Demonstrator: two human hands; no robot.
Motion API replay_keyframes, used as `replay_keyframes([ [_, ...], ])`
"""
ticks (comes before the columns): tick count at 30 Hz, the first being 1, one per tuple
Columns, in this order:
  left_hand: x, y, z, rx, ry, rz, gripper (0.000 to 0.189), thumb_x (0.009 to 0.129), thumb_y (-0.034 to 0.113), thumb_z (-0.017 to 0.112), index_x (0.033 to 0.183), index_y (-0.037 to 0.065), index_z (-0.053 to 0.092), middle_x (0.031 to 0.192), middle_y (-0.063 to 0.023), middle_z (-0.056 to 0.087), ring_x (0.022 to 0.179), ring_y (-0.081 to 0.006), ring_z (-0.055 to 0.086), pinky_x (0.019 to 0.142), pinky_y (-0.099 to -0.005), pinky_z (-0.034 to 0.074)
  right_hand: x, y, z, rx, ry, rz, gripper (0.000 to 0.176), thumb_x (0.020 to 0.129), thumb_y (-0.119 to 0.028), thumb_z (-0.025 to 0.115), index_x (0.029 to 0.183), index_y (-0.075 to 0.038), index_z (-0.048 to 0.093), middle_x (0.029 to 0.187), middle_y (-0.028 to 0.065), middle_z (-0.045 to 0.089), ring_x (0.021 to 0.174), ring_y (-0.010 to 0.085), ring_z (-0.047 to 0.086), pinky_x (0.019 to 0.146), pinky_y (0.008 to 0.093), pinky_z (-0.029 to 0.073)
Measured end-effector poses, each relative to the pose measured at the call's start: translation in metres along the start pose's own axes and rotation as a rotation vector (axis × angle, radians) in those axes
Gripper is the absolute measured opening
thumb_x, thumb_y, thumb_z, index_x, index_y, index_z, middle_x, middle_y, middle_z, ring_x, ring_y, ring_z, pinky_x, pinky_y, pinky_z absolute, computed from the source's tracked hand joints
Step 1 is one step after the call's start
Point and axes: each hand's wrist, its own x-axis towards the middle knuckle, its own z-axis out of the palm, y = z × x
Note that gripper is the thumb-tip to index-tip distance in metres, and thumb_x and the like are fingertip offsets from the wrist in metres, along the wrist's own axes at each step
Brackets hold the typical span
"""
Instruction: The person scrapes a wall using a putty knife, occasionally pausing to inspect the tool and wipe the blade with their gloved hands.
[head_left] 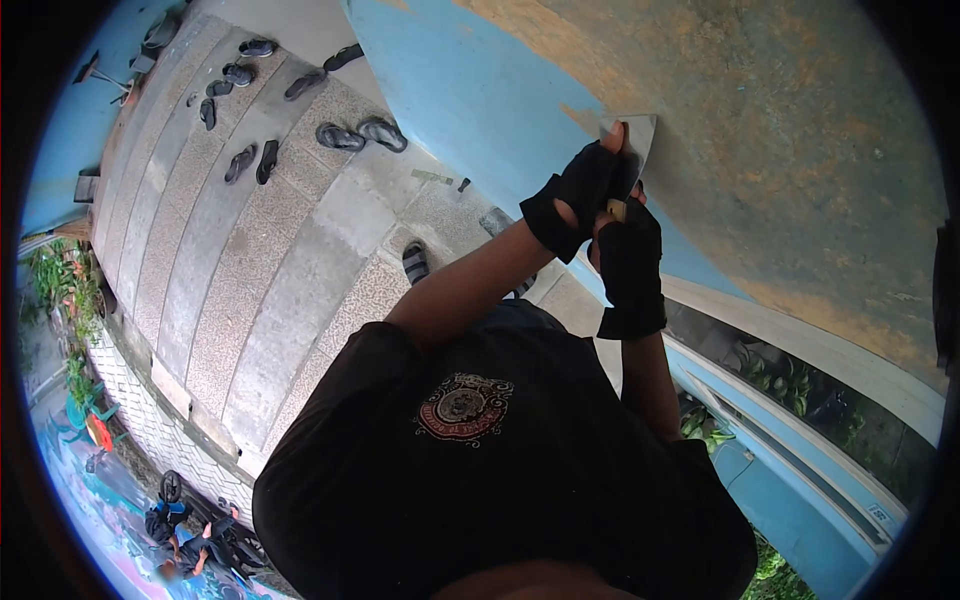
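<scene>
A scraper with a wide metal blade [641, 148] stands against the wall [740, 130], near the border of its blue paint and bare brownish patch. My right hand [630, 260], in a black fingerless glove, is closed round the scraper's handle, a bit of which shows pale, wood-like. Just above it, my left hand [585, 185], gloved the same way, grips the blade, one fingertip lying on its upper part. Both hands are close together. Most of the handle is hidden by the gloves.
Several sandals [341, 137] lie about the tiled floor [270, 220]. A dark small object [464, 185] lies near the wall's foot. A window ledge [800, 350] is at right. At lower left a person [190, 545] is beside a motorcycle [235, 545].
</scene>
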Motion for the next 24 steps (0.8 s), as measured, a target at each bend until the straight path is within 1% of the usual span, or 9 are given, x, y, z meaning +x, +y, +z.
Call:
replay_keyframes([
  [7,-0.002,0.000,0.009,-0.059,0.047,0.013,0.060,0.095,0.063,0.046,0.075,0.008,0.057,0.065,-0.0070,0.059,0.066,-0.0201,0.061,0.061,-0.0311,0.050,-0.001,0.005,-0.009,0.124,-0.091,0.215,0.010,0.088,-0.012,0.060,0.090,-0.002,0.061,0.064,0.0028,0.057,0.056,0.0121,0.058,0.051,0.0292,0.044],
  [10,0.000,-0.001,0.008,-0.041,0.016,0.018,0.060,0.096,0.063,0.045,0.073,0.008,0.057,0.065,-0.0066,0.059,0.065,-0.0202,0.061,0.061,-0.0311,0.050,0.006,0.002,-0.007,0.176,-0.096,0.188,0.010,0.088,-0.012,0.060,0.090,-0.002,0.061,0.064,0.0031,0.057,0.056,0.0124,0.058,0.052,0.0295,0.044],
  [12,0.003,0.003,0.001,-0.037,0.024,0.040,0.061,0.095,0.063,0.045,0.072,0.008,0.057,0.065,-0.0063,0.059,0.066,-0.0202,0.061,0.061,-0.0311,0.050,0.010,0.000,0.009,0.023,0.092,-0.192,0.008,0.088,-0.009,0.056,0.087,-0.002,0.060,0.063,0.0012,0.055,0.053,0.0120,0.053,0.049,0.0276,0.042],
  [13,0.004,0.003,-0.001,-0.032,0.033,0.065,0.061,0.095,0.063,0.045,0.071,0.008,0.057,0.065,-0.0060,0.058,0.066,-0.0202,0.061,0.061,-0.0311,0.050,0.006,-0.004,0.005,0.008,0.034,-0.015,0.009,0.087,-0.009,0.057,0.089,-0.001,0.060,0.067,0.0027,0.058,0.061,0.0161,0.058,0.057,0.0308,0.045],
  [16,0.002,-0.004,0.006,-0.043,0.000,0.005,0.061,0.096,0.063,0.044,0.069,0.009,0.056,0.065,-0.0055,0.057,0.068,-0.0201,0.062,0.062,-0.0311,0.050,0.000,0.001,-0.013,0.094,-0.077,0.175,0.009,0.087,-0.009,0.057,0.088,0.000,0.060,0.068,0.0045,0.060,0.063,0.0172,0.059,0.059,0.0322,0.045],
  [17,0.005,0.002,0.006,-0.038,-0.008,0.017,0.061,0.096,0.063,0.044,0.069,0.009,0.056,0.065,-0.0055,0.057,0.068,-0.0201,0.062,0.062,-0.0311,0.050,0.007,0.000,-0.009,0.093,-0.077,0.159,0.009,0.087,-0.009,0.057,0.088,0.000,0.060,0.068,0.0045,0.060,0.063,0.0172,0.059,0.059,0.0322,0.045],
  [19,0.003,0.007,0.003,-0.045,0.021,0.050,0.060,0.096,0.062,0.044,0.069,0.010,0.056,0.064,-0.0048,0.056,0.069,-0.0200,0.062,0.062,-0.0312,0.050,0.012,0.002,0.000,-0.080,0.016,-0.108,0.010,0.088,-0.010,0.057,0.084,-0.002,0.061,0.062,0.0031,0.057,0.054,0.0128,0.055,0.051,0.0291,0.042],
  [22,0.003,0.002,0.004,-0.084,0.037,0.048,0.060,0.097,0.061,0.043,0.069,0.010,0.056,0.064,-0.0049,0.056,0.068,-0.0200,0.062,0.062,-0.0311,0.050,0.005,-0.010,-0.007,-0.006,-0.066,0.018,0.010,0.089,-0.011,0.056,0.083,-0.003,0.061,0.061,0.0019,0.054,0.052,0.0109,0.054,0.049,0.0276,0.040],
  [24,-0.001,-0.002,0.009,-0.042,0.011,0.036,0.061,0.097,0.062,0.043,0.069,0.010,0.056,0.064,-0.0054,0.056,0.068,-0.0200,0.062,0.062,-0.0309,0.050,0.004,0.005,-0.009,-0.027,-0.039,-0.011,0.011,0.089,-0.011,0.056,0.084,-0.003,0.061,0.064,0.0020,0.055,0.055,0.0125,0.055,0.050,0.0285,0.041],
])
